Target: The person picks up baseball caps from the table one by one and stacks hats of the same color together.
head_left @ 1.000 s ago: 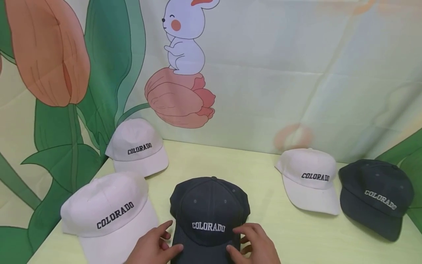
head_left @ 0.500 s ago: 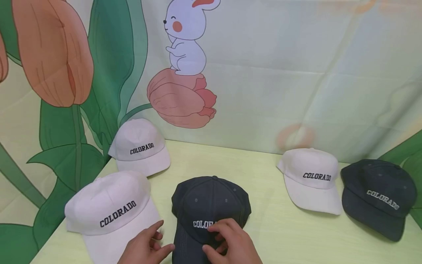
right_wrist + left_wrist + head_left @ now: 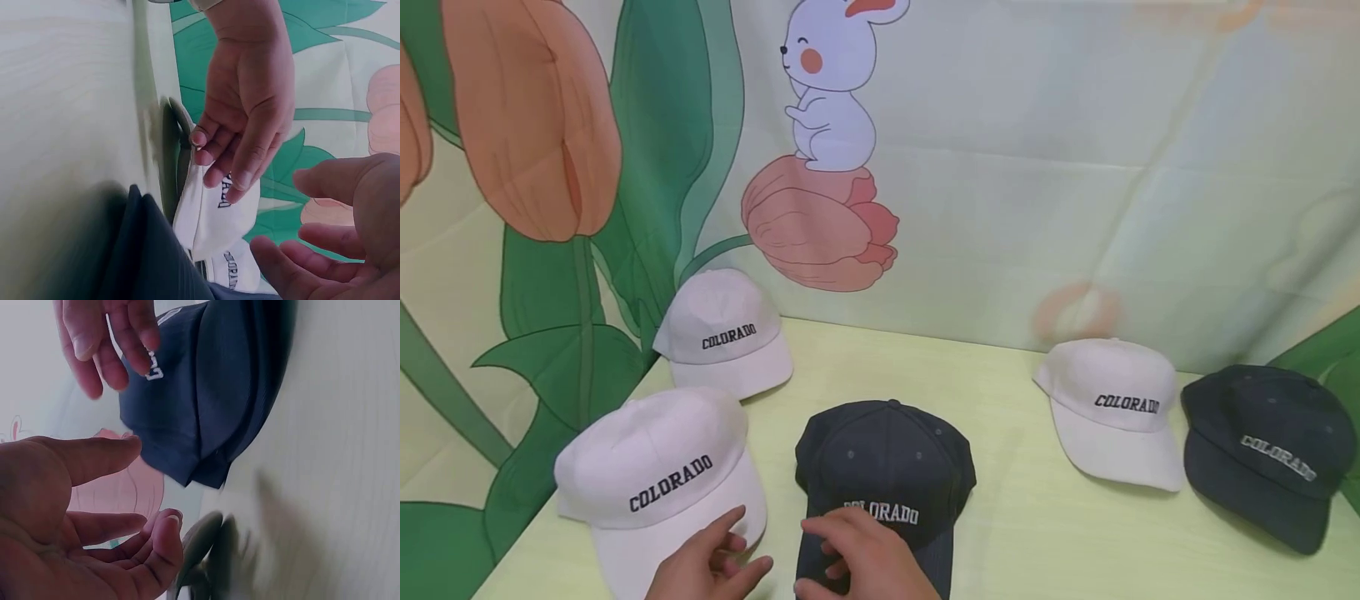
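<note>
A dark navy baseball cap [image 3: 887, 458] lettered COLORADO sits at the front middle of the table, brim toward me. My right hand [image 3: 868, 554] hovers in front of its brim and hides part of the lettering, its fingers loosely bent around nothing. To the left, my left hand [image 3: 707, 562] is raised before the brim of a white COLORADO cap [image 3: 651, 458], fingers spread and slightly bent. Neither hand holds anything. In the left wrist view a gap separates the left hand [image 3: 94, 519] from the navy cap [image 3: 206, 394]. The right wrist view shows the right hand [image 3: 337, 231] with fingers apart.
Another white cap [image 3: 726, 333] stands behind the front left one. On the right are a white cap [image 3: 1108, 408] and a second navy cap [image 3: 1270, 458], close side by side. A printed cloth [image 3: 1000, 167] with a rabbit and tulips hangs behind the pale table [image 3: 1000, 542].
Both hands have left the sides of the middle navy cap's brim and shifted left. The right hand has crossed in front of that cap. The caps stay put; the head view has turned slightly left.
</note>
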Demonstrator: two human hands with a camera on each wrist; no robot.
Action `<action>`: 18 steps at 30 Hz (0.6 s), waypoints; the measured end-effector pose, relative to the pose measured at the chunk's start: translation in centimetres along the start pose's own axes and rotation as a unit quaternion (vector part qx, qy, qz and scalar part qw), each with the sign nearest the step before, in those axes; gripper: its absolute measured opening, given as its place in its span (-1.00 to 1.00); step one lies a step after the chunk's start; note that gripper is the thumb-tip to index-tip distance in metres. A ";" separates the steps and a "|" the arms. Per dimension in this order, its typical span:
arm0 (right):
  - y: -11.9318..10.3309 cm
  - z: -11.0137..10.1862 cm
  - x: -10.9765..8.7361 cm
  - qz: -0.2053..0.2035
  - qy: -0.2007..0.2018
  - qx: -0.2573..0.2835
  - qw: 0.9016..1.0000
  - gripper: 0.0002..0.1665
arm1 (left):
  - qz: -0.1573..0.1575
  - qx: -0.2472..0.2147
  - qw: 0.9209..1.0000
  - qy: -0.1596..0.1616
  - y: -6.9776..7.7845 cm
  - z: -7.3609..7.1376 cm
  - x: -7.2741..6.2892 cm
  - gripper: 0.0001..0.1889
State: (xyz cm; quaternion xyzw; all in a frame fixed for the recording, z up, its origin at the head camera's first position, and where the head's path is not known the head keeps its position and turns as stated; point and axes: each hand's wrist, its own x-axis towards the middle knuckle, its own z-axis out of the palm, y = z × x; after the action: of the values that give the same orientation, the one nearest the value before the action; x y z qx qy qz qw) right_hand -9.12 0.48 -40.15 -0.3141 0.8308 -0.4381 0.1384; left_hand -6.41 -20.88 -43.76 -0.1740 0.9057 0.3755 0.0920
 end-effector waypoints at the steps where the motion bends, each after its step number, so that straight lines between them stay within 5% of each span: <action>1: -0.1 0.2 0.3 0.006 -0.008 -0.005 1.000 -0.46 | -0.004 0.000 1.000 0.005 -0.2 -0.2 0.0 -0.14; 10: -0.4 1.7 2.8 0.038 -0.052 -0.075 0.995 -0.34 | -0.037 0.018 0.999 0.035 -3.0 -2.1 0.6 -0.02; 18: -0.2 2.5 3.8 0.016 -0.043 -0.125 0.991 -0.31 | -0.103 -0.011 0.994 -0.018 -5.7 -3.3 1.1 0.18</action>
State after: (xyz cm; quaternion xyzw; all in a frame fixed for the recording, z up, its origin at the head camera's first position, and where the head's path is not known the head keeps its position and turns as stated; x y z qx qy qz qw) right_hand -10.69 -3.67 -41.29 -0.3338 0.8774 -0.3147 0.1406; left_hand -5.36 -27.25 -45.42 -0.2605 0.8769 0.3773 0.1444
